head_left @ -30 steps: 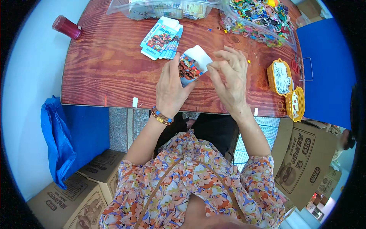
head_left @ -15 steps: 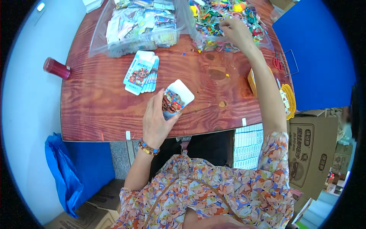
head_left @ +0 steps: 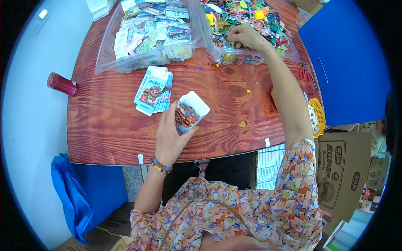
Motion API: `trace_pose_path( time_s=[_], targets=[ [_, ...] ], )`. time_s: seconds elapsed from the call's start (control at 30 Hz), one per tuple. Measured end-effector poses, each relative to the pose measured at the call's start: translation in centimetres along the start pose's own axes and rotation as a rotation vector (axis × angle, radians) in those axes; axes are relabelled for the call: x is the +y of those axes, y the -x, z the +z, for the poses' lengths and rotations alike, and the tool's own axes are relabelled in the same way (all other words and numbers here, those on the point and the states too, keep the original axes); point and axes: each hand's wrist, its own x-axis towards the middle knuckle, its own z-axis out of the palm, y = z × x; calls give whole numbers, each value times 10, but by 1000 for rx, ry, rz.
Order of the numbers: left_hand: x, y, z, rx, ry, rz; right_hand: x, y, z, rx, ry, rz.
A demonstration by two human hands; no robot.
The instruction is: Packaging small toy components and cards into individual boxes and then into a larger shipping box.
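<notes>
My left hand (head_left: 168,136) is closed round a small printed cardboard box (head_left: 187,115). The box is tilted, with its white top flap standing open. At the far right of the table, my right hand (head_left: 246,37) reaches over the front wall of a clear plastic bin (head_left: 226,57). That bin is heaped with small multicoloured pieces (head_left: 234,21). The fingers of this hand are curled down into the pieces, and whatever they pinch is hidden. Fanned out beyond my left hand lies a stack of flat blue-and-white cartons (head_left: 151,91) with the same kind of print.
A second clear bin (head_left: 102,62) full of flat packets stands at the far left. A red cylindrical container (head_left: 62,83) lies near the left edge. Red scissors (head_left: 304,74) and a yellow basket (head_left: 319,117) are at the right edge. Brown cartons (head_left: 343,171) stand beyond the table.
My right hand has shifted slightly left within the bin, its fingers curling down among the pieces. My left hand still holds the box. The whole view has tilted a little.
</notes>
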Motion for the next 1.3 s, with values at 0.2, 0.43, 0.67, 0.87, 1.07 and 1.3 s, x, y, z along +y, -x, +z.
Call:
trace_pose_path(
  time_s=[0.2, 0.43, 0.67, 0.87, 1.07, 1.3],
  targets=[
    [12, -25, 13, -11, 22, 93, 4, -6, 2, -63, 463, -143],
    [7, -44, 22, -39, 2, 134, -8, 13, -12, 3, -92, 94],
    [12, -56, 38, -76, -19, 153, 7, 3, -13, -156, 354, -143],
    [7, -57, 36, -84, -20, 138, 5, 12, -16, -18, 71, -66],
    [-3, -75, 36, 22, -4, 178, -27, 39, -26, 78, -297, -106],
    [8, -83, 40, 69, 25, 179, -94, 103, 11, -151, -221, -269]
  ],
)
